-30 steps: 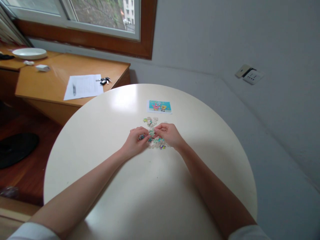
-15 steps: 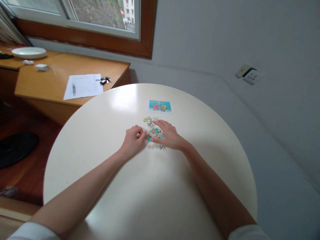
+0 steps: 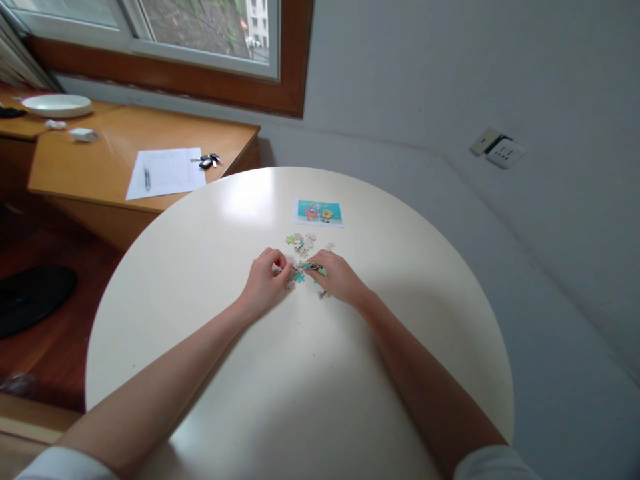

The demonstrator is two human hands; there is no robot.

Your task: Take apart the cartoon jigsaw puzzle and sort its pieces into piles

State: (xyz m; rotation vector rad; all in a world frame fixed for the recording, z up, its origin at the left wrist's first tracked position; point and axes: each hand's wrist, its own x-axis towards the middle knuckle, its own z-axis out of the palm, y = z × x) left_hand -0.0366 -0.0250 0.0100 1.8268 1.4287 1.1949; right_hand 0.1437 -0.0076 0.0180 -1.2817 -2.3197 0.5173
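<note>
In the head view, the only one I have, I watch two bare hands over a round white table point(image 3: 310, 373). They are apart from each other, with jigsaw pieces between them.

The right hand point(image 3: 340, 275) has thumb and fingers closed on a small bunch of pieces point(image 3: 309, 265), which I see almost from the edge. The left hand point(image 3: 267, 275) has its thumb and forefinger bent together into a ring, just beside the loose pieces; I cannot tell if it grips one.

Below the bunch I find a turquoise piece point(image 3: 299, 277), and close to the right hand, on the near side, a purple and yellow piece point(image 3: 324, 294). Beyond the hands lies a pale heap point(image 3: 304, 244), with a yellow-green piece point(image 3: 290, 239) at its left edge. One pale piece point(image 3: 330, 246) lies alone to its right. Further on, a printed card point(image 3: 320, 213) with two cartoon figures lies flat on the table.

To the left I see a wooden desk point(image 3: 165, 130). On it is a paper sheet point(image 3: 173, 175), with a pen point(image 3: 147, 177) on top and keys point(image 3: 207, 161) at its right edge. A white dish point(image 3: 57, 105) sits at the back, under the window point(image 3: 210, 33).
</note>
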